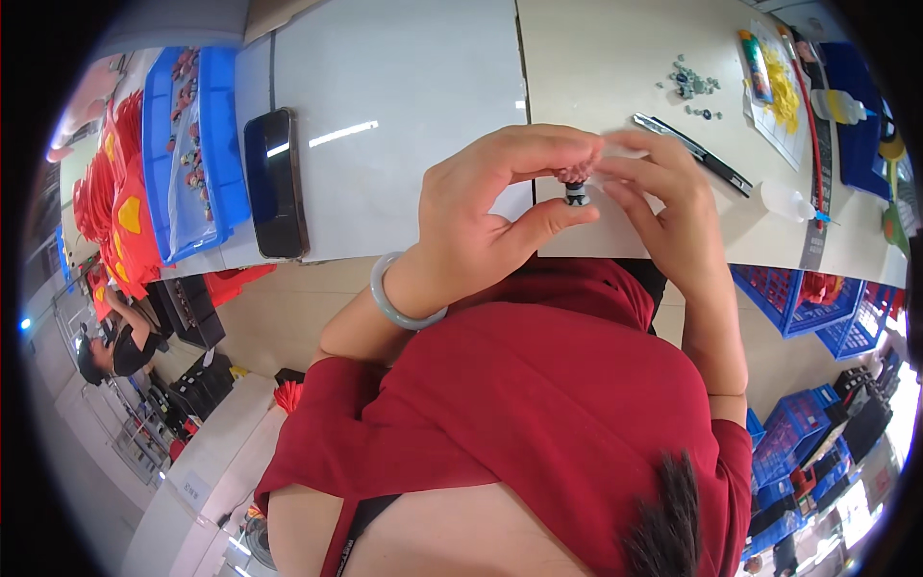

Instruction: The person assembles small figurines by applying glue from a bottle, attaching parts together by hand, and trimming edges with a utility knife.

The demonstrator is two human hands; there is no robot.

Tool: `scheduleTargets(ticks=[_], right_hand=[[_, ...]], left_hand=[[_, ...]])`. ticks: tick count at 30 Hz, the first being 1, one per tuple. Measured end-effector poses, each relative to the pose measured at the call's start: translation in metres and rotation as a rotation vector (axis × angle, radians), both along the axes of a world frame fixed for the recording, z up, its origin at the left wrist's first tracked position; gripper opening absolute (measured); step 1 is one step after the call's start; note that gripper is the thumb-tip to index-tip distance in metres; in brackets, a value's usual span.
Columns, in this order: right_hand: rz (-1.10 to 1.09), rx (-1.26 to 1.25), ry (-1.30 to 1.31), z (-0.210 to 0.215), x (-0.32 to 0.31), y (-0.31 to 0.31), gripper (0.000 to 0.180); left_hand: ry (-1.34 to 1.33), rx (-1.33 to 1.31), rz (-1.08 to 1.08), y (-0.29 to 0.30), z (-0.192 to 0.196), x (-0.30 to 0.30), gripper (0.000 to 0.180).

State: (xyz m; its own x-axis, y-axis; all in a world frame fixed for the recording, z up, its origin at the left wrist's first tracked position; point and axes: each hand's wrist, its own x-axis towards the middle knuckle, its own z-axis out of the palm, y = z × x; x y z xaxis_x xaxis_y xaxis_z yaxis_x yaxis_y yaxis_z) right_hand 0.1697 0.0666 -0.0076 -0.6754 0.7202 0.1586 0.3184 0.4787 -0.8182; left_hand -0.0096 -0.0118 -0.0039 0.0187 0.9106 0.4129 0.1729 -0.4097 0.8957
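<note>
My left hand [486, 202], with a pale bangle [396, 300] on its wrist, pinches a small figurine [576, 194] between thumb and fingers. The figurine has a bumpy pink top and a black-and-white lower part; it is held upright above the table's near edge. Close on its right is my right hand [678, 197], fingers bent toward the pink top. Motion smears its fingertips, so whether they grip or touch anything cannot be made out. Small grey-green pieces [694, 82] lie scattered on the table beyond my right hand.
A black craft knife [707, 159] lies right of my hands, near a white squeeze bottle [786, 202]. Yellow bits [784, 96] rest on paper at the far right. Leftward are a phone [276, 183] and a blue bin [219, 125] holding small figures. Another person [125, 346] is at far left.
</note>
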Motion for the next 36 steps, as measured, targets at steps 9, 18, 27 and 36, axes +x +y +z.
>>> scheduleTargets(ticks=[9, 18, 27, 36], right_hand=[[-0.296, 0.474, -0.415, -0.022, 0.03, 0.022, 0.023], [-0.086, -0.072, 0.162, 0.029, 0.025, -0.021, 0.022], [0.05, -0.019, 0.095, 0.04, 0.017, -0.032, 0.024], [0.054, -0.017, 0.088, 0.035, 0.015, -0.029, 0.022]], left_hand=[[-0.227, -0.109, -0.11, 0.004, 0.011, 0.004, 0.046], [-0.32, -0.15, -0.118, 0.003, 0.013, 0.008, 0.044], [-0.169, -0.044, -0.13, 0.001, 0.014, 0.009, 0.045], [-0.151, -0.067, -0.125, 0.005, 0.012, 0.008, 0.045]])
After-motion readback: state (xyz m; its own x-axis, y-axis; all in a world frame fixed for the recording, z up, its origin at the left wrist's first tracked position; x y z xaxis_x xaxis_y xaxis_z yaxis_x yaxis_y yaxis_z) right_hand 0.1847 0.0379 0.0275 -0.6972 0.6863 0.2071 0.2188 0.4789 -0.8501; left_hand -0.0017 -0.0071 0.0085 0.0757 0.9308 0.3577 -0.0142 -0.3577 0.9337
